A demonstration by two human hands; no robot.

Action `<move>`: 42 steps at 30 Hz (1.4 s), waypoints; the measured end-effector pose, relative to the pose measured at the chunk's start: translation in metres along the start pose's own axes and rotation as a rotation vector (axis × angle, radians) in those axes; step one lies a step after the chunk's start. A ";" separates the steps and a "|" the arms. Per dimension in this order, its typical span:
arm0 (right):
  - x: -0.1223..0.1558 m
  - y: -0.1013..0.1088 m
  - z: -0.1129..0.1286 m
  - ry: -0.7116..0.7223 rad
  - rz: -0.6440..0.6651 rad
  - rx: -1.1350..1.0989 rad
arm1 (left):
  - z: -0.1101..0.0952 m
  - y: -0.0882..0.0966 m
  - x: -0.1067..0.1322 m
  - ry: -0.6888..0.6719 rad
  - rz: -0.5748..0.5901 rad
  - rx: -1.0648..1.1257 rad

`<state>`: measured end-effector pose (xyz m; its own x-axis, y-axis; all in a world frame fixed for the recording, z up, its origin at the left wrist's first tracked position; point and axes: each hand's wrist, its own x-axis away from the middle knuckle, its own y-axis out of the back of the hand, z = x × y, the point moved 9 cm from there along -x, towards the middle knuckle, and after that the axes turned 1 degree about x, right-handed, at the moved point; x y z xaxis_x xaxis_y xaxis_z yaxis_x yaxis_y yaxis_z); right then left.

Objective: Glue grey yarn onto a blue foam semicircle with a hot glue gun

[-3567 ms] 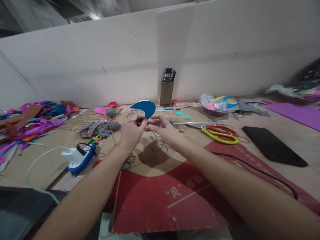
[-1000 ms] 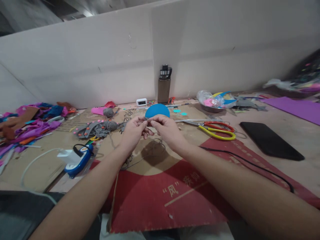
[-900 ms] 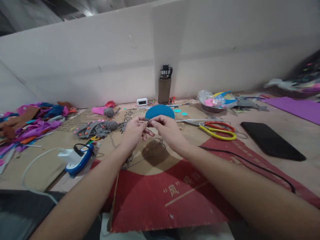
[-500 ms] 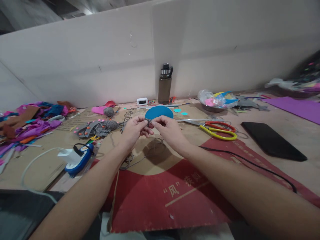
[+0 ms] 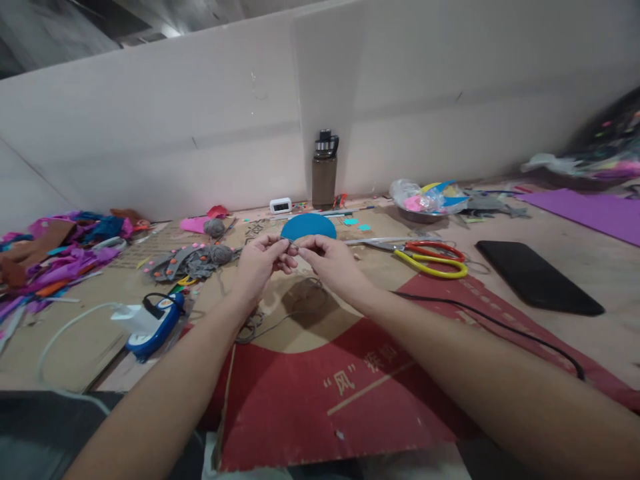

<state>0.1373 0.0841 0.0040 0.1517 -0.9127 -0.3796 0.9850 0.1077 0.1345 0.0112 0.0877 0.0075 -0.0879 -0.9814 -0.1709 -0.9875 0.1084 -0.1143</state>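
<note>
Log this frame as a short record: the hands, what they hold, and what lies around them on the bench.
Left hand: pinches lower edge of blue disc, above cardboard
Right hand: fingertips shut against the left's; item between too small to tell
Below hands: loose grey thread
Right side: scissors, black flat device
Left side: grey yarn
Back wall: bottle

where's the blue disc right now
Head view, centre: the blue disc is just beyond the fingers of the left hand and right hand, before the brown bottle.
</note>
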 end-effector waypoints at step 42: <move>-0.011 0.011 -0.001 -0.027 0.128 0.180 | -0.003 0.050 -0.016 -0.083 -0.236 0.156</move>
<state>0.1463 0.0955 0.0083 0.2694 -0.9067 -0.3246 0.9271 0.1530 0.3423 -0.0370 0.1082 0.0074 0.1588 -0.9667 -0.2005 -0.9468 -0.0916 -0.3085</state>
